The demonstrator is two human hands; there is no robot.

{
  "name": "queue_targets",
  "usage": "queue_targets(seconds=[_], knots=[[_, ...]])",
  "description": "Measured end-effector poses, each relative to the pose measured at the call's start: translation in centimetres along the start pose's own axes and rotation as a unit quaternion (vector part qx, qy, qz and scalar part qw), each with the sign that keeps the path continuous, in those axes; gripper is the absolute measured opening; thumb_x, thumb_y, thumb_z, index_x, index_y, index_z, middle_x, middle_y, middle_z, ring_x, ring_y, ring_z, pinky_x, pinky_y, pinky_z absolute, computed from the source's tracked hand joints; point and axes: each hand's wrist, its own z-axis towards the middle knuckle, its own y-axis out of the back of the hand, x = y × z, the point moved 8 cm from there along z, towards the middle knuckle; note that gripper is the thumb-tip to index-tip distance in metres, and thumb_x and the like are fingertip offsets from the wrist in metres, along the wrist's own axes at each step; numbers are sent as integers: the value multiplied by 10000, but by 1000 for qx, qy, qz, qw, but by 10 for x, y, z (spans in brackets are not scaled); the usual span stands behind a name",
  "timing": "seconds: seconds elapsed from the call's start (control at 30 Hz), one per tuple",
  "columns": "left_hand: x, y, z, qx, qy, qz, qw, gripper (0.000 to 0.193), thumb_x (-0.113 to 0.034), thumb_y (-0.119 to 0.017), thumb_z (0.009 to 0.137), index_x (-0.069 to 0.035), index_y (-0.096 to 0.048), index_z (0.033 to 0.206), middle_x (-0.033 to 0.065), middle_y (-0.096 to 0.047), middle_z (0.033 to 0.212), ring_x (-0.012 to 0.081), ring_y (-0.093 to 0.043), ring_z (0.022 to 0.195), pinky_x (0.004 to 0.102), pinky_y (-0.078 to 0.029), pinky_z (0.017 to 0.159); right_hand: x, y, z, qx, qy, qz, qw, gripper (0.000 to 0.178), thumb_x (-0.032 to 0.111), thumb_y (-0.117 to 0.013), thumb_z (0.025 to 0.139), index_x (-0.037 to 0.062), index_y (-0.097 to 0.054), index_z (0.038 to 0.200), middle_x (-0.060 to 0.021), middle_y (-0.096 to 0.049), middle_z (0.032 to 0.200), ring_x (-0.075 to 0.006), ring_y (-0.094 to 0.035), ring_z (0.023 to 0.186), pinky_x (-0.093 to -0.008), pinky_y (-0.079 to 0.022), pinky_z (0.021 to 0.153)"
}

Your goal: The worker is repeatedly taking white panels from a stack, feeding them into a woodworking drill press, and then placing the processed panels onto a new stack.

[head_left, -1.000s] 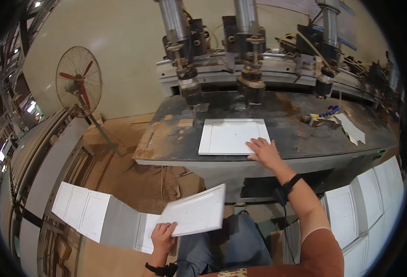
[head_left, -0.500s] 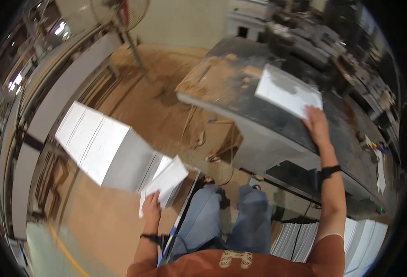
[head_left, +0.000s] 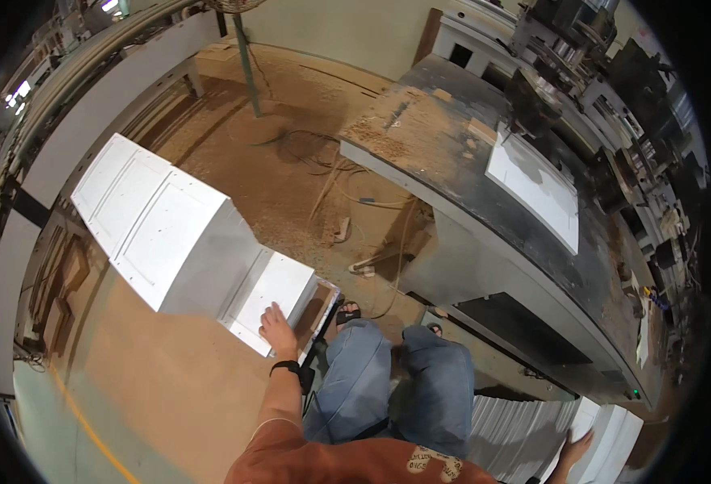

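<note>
My left hand (head_left: 278, 331) rests with its fingers spread on the white panel (head_left: 279, 294) topping a low stack, left of my knees. At the lower right, my right hand (head_left: 578, 448) grips the edge of a white panel (head_left: 585, 418) in a long row of panels standing on edge (head_left: 517, 431); part of its grip is hidden. Another white panel (head_left: 525, 181), with a grey dusty patch, lies on the dark machine table (head_left: 452, 173), under the tool heads and apart from both hands.
A taller stack of grooved white panels (head_left: 150, 218) stands beyond my left hand. Tool heads (head_left: 537, 101) hang over the table at the right. Sawdust (head_left: 210, 153) and loose cables (head_left: 315, 161) cover the floor ahead. A long rail frame (head_left: 89, 121) runs along the left.
My right hand has left the panel on the machine table and come down to the row of panels. The small panel under my left hand now lies flat on the low stack.
</note>
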Motion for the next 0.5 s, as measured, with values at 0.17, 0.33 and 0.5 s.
queue_targets(seconds=[0.17, 0.33, 0.5], knots=[[24, -59, 7, 166, 59, 1, 984, 1017, -301, -866, 649, -122, -302, 1477, 127, -375, 1451, 317, -399, 1295, 535, -470, 938, -101, -69, -65, 242, -149, 154, 946, 819, 342, -754, 795, -50, -376, 1407, -291, -418, 1417, -443, -396, 1316, -463, -322, 1112], [1, -42, 23, 226, 67, -12, 972, 896, -185, -798, 729, -89, -306, 1472, 194, -391, 1422, 378, -428, 1273, 496, -458, 986, -29, -26, -112, 85, -102, 97, 986, 726, 159, -740, 804, 46, -386, 1428, -200, -446, 1428, -384, -416, 1317, -448, -322, 1115], [-198, 170, 51, -155, -343, -393, 839, 546, -32, -711, 722, -30, -571, 1250, 220, -551, 1186, 394, -518, 1109, 459, -418, 963, 26, 17, -131, 39, -158, 58, 985, 640, -17, -656, 785, 87, -458, 1384, -132, -514, 1374, -313, -476, 1281, -409, -362, 1091]])
